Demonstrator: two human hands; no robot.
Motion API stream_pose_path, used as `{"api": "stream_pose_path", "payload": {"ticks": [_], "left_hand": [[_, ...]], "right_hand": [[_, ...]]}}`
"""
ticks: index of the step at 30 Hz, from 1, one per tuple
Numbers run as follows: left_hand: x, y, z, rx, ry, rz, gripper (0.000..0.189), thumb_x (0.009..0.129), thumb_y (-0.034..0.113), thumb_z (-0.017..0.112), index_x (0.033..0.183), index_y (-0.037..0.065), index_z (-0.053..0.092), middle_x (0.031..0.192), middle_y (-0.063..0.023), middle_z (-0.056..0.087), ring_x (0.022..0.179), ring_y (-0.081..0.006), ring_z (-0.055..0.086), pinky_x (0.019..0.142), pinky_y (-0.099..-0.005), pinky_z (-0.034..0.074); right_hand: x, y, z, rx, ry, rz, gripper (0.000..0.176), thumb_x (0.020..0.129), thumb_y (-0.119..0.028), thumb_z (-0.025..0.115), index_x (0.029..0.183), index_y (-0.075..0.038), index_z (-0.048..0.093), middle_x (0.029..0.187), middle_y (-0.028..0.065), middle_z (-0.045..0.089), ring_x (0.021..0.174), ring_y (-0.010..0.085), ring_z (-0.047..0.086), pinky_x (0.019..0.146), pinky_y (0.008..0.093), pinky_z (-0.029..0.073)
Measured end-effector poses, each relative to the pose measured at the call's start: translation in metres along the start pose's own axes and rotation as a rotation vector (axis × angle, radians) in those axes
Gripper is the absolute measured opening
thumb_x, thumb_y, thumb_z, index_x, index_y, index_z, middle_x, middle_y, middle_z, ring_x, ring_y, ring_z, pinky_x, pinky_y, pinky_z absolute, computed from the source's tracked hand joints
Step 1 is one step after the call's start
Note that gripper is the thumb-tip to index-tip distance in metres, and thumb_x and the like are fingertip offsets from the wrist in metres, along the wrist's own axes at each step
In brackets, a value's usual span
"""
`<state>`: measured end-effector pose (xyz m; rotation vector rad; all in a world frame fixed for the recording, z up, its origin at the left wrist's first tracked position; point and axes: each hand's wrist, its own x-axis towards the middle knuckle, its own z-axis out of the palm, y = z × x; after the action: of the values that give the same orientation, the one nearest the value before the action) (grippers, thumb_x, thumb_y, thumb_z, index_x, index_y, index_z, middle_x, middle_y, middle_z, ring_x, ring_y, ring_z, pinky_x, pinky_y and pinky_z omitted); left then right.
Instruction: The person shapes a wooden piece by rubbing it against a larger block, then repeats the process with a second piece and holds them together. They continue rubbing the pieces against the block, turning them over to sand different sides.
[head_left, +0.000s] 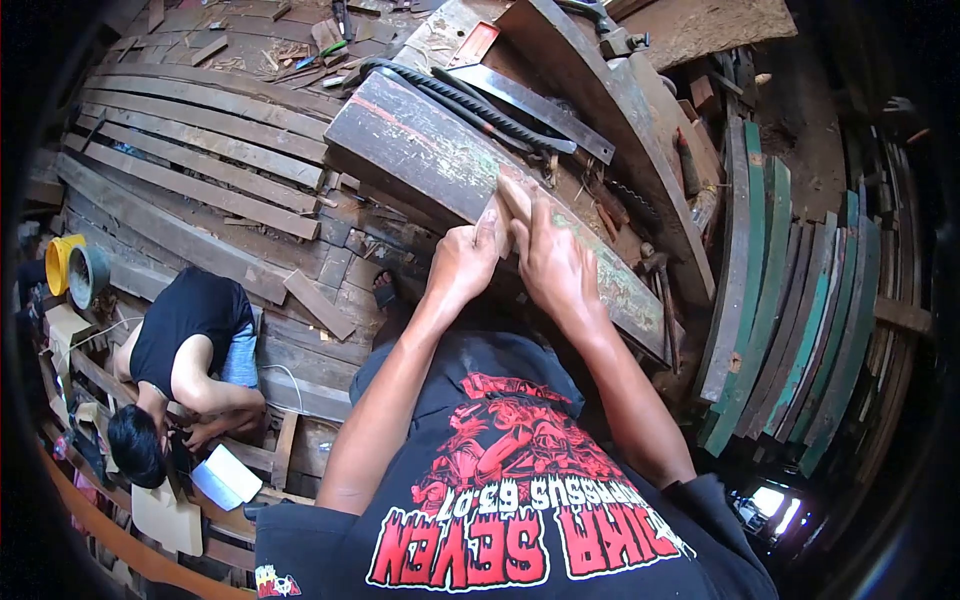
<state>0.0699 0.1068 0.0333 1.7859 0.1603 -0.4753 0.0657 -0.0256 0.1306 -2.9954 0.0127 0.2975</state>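
Observation:
My left hand (pixel 467 262) is closed round a small piece of light wood (pixel 496 222) at the near edge of the worn workbench (pixel 420 145). Beside it, my right hand (pixel 556 262) is closed on a wooden block (pixel 516 197) that meets the light piece at an angle. Both hands are near the middle of the view, over the bench edge. Beyond them on the bench lie a black curved bar (pixel 450 100) and a metal saw blade (pixel 530 108).
A co-worker (pixel 195 345) bends down at the lower left, near a yellow bucket (pixel 62 264). Long planks (pixel 200 150) cover the floor at the left. Green and brown boards (pixel 790 300) stand stacked at the right. A thick beam (pixel 620 130) crosses the bench's far side.

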Motion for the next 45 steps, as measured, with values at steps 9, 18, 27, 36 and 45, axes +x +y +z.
{"api": "stream_pose_path", "payload": {"ticks": [9, 18, 27, 36, 45], "left_hand": [[-0.001, 0.006, -0.003, -0.060, -0.031, -0.062, 0.074, 0.110, 0.059, 0.041, 0.089, -0.006, 0.071, 0.081, -0.0329, 0.067, 0.085, -0.0480, 0.071, 0.075, -0.0531, 0.053], [-0.001, -0.002, -0.003, -0.099, -0.073, -0.136, 0.073, 0.109, 0.058, 0.043, 0.089, -0.006, 0.071, 0.085, -0.0339, 0.067, 0.094, -0.0518, 0.070, 0.080, -0.0550, 0.053], [0.001, -0.005, 0.000, -0.180, -0.063, -0.087, 0.067, 0.112, 0.051, 0.046, 0.079, -0.004, 0.063, 0.065, -0.0122, 0.057, 0.059, -0.0200, 0.054, 0.058, -0.0418, 0.045], [-0.006, 0.013, -0.008, -0.237, -0.076, -0.169, 0.065, 0.112, 0.056, 0.047, 0.070, 0.008, 0.059, 0.060, 0.0050, 0.046, 0.053, -0.0079, 0.039, 0.047, -0.0336, 0.032], [-0.006, 0.006, -0.001, -0.213, -0.029, -0.124, 0.067, 0.112, 0.057, 0.045, 0.067, 0.008, 0.054, 0.061, 0.0052, 0.047, 0.054, -0.0067, 0.039, 0.048, -0.0316, 0.032]], "right_hand": [[-0.009, -0.012, 0.012, 0.104, -0.018, 0.089, 0.032, 0.109, -0.033, 0.055, 0.116, -0.002, 0.049, 0.078, 0.0351, 0.068, 0.076, 0.0564, 0.068, 0.065, 0.0661, 0.052], [0.017, 0.012, 0.033, -0.007, 0.208, -0.114, 0.039, 0.108, -0.033, 0.056, 0.126, 0.000, 0.048, 0.074, 0.0323, 0.068, 0.068, 0.0516, 0.069, 0.059, 0.0640, 0.052], [0.009, 0.001, 0.016, 0.030, 0.078, 0.077, 0.037, 0.107, -0.032, 0.058, 0.123, 0.001, 0.050, 0.075, 0.0318, 0.070, 0.072, 0.0520, 0.071, 0.062, 0.0635, 0.054], [-0.003, 0.008, 0.018, 0.043, 0.062, 0.065, 0.035, 0.108, -0.033, 0.056, 0.120, -0.001, 0.051, 0.073, 0.0285, 0.070, 0.070, 0.0475, 0.073, 0.060, 0.0617, 0.055], [0.007, 0.013, 0.023, 0.108, 0.065, 0.102, 0.035, 0.108, -0.034, 0.056, 0.119, -0.002, 0.049, 0.079, 0.0291, 0.071, 0.076, 0.0493, 0.073, 0.065, 0.0612, 0.056]]}}
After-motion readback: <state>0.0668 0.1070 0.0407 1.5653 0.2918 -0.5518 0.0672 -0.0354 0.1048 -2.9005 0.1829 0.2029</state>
